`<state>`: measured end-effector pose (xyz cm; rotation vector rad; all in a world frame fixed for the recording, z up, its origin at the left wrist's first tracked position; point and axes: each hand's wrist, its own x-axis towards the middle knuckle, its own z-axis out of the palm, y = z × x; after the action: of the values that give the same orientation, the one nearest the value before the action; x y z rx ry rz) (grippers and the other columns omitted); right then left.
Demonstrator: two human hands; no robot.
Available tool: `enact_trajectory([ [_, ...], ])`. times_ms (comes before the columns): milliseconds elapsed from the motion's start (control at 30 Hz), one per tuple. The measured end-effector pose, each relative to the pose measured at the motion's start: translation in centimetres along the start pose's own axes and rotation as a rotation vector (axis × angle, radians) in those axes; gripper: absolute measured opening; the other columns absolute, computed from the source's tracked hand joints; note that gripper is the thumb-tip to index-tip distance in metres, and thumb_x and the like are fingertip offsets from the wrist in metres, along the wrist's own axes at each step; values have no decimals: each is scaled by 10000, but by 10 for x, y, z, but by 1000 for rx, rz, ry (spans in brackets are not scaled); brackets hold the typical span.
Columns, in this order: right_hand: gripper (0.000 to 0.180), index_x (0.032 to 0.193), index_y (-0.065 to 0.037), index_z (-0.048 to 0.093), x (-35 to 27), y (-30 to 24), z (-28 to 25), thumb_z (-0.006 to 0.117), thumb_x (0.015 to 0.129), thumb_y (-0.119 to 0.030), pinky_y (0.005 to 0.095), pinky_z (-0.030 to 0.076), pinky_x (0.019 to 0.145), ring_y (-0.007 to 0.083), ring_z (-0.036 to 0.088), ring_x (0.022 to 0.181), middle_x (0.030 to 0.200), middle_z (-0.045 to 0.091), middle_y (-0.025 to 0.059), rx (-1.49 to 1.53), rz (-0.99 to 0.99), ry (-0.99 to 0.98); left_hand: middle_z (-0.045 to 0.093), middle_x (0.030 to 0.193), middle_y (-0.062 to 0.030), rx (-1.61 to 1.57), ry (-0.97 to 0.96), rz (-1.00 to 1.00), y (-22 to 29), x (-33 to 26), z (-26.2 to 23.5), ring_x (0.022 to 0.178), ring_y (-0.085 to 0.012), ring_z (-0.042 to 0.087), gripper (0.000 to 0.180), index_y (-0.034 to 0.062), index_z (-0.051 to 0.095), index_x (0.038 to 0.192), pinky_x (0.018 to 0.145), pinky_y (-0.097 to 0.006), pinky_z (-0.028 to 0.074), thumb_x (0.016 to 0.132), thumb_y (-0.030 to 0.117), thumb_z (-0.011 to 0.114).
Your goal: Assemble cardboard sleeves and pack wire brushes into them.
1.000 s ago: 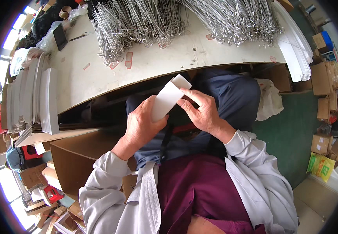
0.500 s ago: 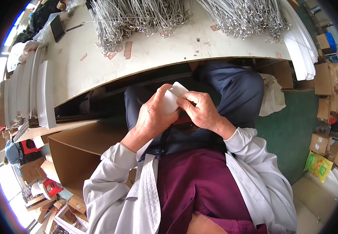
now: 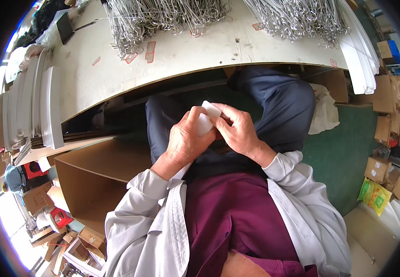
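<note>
Hands meet over the lap: the left hand [image 3: 185,143] curls around a small white folded card [image 3: 205,121], thumb and fingers pinching its lower part, while the right hand [image 3: 239,130] presses against its other edge, fingertips closed on the top corner. The card stands between both hands, mostly hidden, only its rounded upper end showing.

Beyond the hands, a white worktable [image 3: 177,60] with a worn, scuffed top and a few reddish tape marks carries two heaps of thin wire hooks [image 3: 163,18], shiny and tangled. Left of the left hand, stacks of flat white card blanks [image 3: 38,111] lean along the table's edge, and a large open brown cardboard box [image 3: 98,180] sits just beside the left forearm. Right of the right hand, more white strips [image 3: 359,60] hang off the table's end, above a green floor [image 3: 347,157]. Farther right lie small brown cartons [image 3: 387,175] and a yellow-green packet [image 3: 375,196]. Sleeves are pale grey cloth over a maroon apron.
</note>
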<state>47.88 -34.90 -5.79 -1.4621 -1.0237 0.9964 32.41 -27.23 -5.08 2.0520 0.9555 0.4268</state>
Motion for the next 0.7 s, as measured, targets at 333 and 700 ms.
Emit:
enact_trajectory([
  [333, 261, 1026, 48, 751, 2, -6, -1, 638, 1027, -187, 334, 539, 613, 170, 708, 678, 828, 750, 170, 105, 173, -44, 711, 980, -206, -17, 83, -42, -4, -12, 8, 848, -380, 746, 732, 97, 436, 1320, 729, -436, 613, 750, 185, 887],
  [700, 120, 966, 44, 700, 4, 2, 16, 737, 917, -59, 277, 580, 678, 128, 730, 765, 844, 766, 125, 71, 35, 68, 727, 969, -236, 36, 97, -51, 0, -13, 10, 855, -411, 742, 749, 10, 420, 1354, 723, -467, 611, 791, 261, 846],
])
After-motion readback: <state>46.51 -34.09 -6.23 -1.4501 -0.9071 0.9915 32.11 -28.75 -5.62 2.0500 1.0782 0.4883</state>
